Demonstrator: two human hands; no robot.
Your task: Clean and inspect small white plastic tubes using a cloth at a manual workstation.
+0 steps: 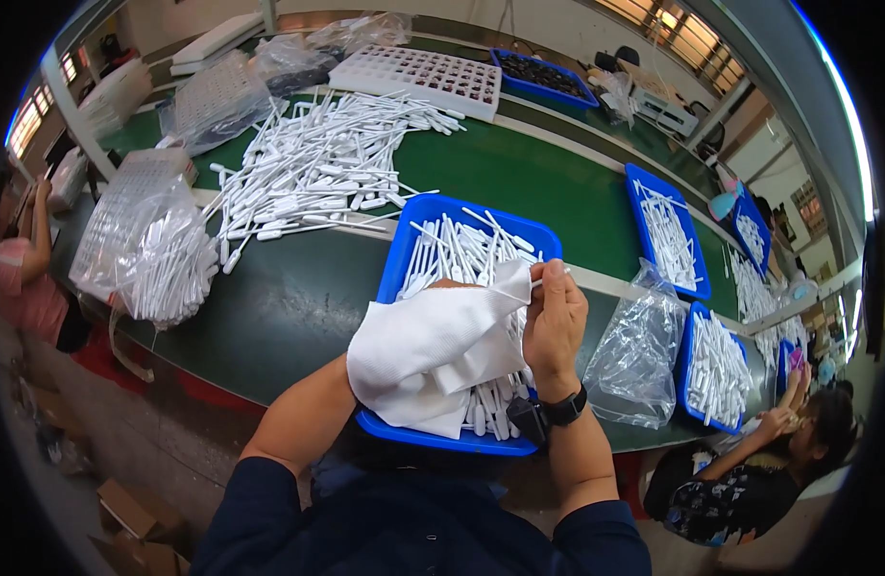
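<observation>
White pipette (550,278) between right-hand fingers (556,293).

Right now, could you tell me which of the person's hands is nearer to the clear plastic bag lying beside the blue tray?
Right. The right hand is over the blue tray's right edge, next to the clear plastic bag. The left hand, hidden under the white cloth, is farther left over the tray.

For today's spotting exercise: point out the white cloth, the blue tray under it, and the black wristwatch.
white cloth (428,350), head view, middle of the folds.
blue tray (461,207), head view, far rim.
black wristwatch (564,407), head view, its band.
</observation>
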